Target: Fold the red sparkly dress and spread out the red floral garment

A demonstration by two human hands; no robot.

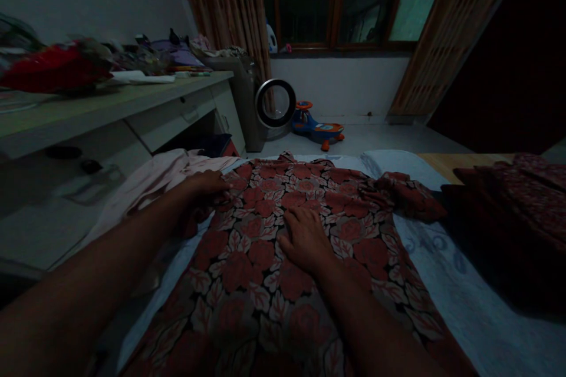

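Observation:
A floral dress (256, 259), red roses and pale leaves on black, lies spread out with its neckline at the far end. Its lower part runs out of view toward me. At its left shoulder, my left hand (207, 184) is closed on the fabric, and a sleeve hangs below it. My right hand (307, 240) lies flat on the middle of the dress, fingers extended and holding nothing. The right sleeve (415, 197) is bunched and stretched out to the side. Beneath the dress is a light blue patterned cloth (446, 271).
Pale pink cloth (154, 182) lies at the left edge. Dark folded clothes (522, 218) are piled on the right. A cluttered counter (177, 100) runs along the left wall. Beyond stand a washing machine with its round door (276, 103) open and a blue-orange ride-on toy (316, 128).

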